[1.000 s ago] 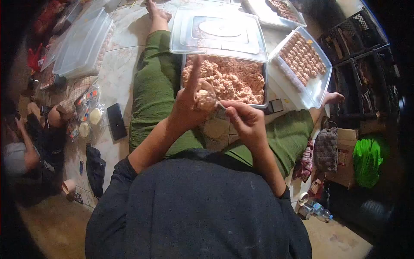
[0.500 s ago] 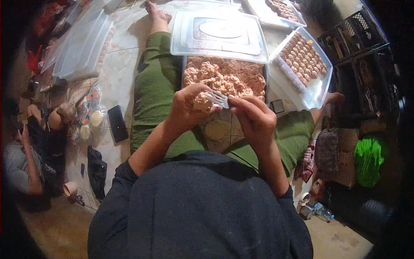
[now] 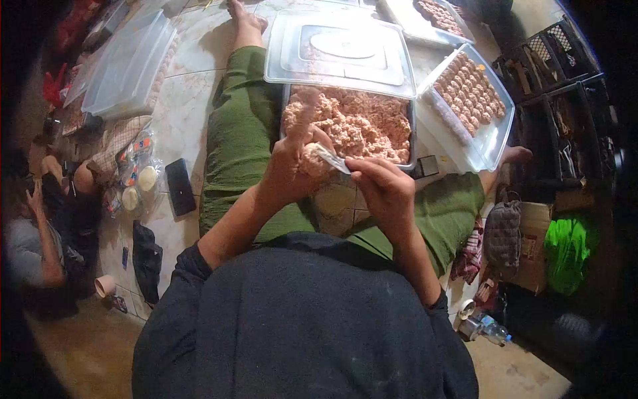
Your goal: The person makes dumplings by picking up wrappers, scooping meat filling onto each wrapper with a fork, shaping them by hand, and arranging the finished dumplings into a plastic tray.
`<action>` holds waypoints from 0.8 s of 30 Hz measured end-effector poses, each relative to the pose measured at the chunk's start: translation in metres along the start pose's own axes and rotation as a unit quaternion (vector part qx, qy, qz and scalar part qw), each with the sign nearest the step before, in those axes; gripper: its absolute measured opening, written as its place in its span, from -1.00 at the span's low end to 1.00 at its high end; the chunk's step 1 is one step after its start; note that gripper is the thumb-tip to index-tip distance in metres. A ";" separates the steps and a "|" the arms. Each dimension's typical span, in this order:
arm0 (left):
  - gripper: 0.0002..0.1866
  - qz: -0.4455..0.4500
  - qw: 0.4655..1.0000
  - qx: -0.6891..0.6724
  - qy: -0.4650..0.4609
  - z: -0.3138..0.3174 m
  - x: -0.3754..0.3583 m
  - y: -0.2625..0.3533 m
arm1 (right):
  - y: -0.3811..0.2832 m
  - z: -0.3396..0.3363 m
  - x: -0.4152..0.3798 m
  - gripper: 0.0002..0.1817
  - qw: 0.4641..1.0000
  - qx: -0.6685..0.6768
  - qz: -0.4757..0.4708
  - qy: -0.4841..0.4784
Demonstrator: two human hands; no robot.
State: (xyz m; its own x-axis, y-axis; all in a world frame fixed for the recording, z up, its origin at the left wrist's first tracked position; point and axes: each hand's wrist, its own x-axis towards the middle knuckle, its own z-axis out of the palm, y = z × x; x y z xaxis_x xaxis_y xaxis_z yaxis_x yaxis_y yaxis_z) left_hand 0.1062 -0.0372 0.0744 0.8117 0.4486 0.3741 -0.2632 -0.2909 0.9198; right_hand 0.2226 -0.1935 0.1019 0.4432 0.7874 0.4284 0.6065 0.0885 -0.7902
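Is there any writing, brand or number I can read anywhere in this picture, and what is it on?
No text can be read.
Cardboard box: a reddish printed patch, too blurred to read.
Packets on the floor: coloured print, too small to read.
Lid over the mince tub: only a moulded oval, no letters visible.
Bottle: no label to be made out.

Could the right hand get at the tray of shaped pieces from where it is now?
Probably yes. The tray of shaped pieces lies open, uncovered, ahead and right of the right hand, nothing between. But its fingers hold a utensil.
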 end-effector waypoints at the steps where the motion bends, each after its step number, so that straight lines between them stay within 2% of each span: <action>1: -0.23 -0.011 0.999 0.042 -0.028 -0.004 0.000 -0.001 | -0.001 0.000 0.000 -0.81 1.000 -0.009 -0.006 0.009; 2: -0.55 0.092 0.987 0.127 -0.030 -0.008 0.006 -0.005 | -0.002 -0.001 0.002 -0.81 1.000 -0.018 -0.013 0.019; 4: -0.63 0.059 0.996 0.062 -0.025 -0.007 0.005 -0.006 | -0.001 -0.001 0.005 -0.79 0.998 -0.021 -0.028 0.043; 5: -0.66 0.042 0.998 0.028 -0.024 -0.006 0.004 -0.005 | -0.003 -0.002 0.005 -0.79 0.999 -0.025 -0.024 0.020; 7: -0.68 -0.021 0.998 -0.047 -0.028 -0.005 0.001 -0.002 | -0.007 -0.004 0.008 -0.78 0.999 -0.031 -0.018 -0.028; 11: -0.66 -0.094 0.982 -0.166 -0.007 -0.003 0.002 0.011 | -0.007 -0.007 0.010 -0.76 0.997 -0.055 -0.050 -0.010; 14: -0.68 -0.059 0.995 -0.071 -0.028 -0.004 0.002 0.007 | -0.016 -0.009 0.014 -0.69 0.984 -0.123 -0.122 -0.045; 17: -0.69 -0.064 0.996 -0.019 -0.055 -0.010 -0.001 0.001 | -0.019 -0.014 0.013 -0.67 0.976 -0.180 -0.114 -0.045; 20: -0.75 -0.077 0.996 0.038 -0.034 -0.008 0.001 0.004 | -0.030 -0.027 0.017 -0.72 0.965 -0.231 -0.107 -0.065; 24: -0.73 -0.023 0.995 0.096 -0.021 -0.006 0.003 0.009 | -0.027 -0.025 0.019 -0.76 0.986 -0.160 -0.041 -0.031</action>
State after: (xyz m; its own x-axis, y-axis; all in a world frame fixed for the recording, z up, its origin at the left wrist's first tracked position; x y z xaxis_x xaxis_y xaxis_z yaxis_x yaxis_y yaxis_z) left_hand 0.1034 -0.0338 0.0842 0.8421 0.4309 0.3242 -0.1246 -0.4295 0.8944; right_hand 0.2311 -0.1960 0.1422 0.3488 0.8220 0.4501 0.8204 -0.0357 -0.5707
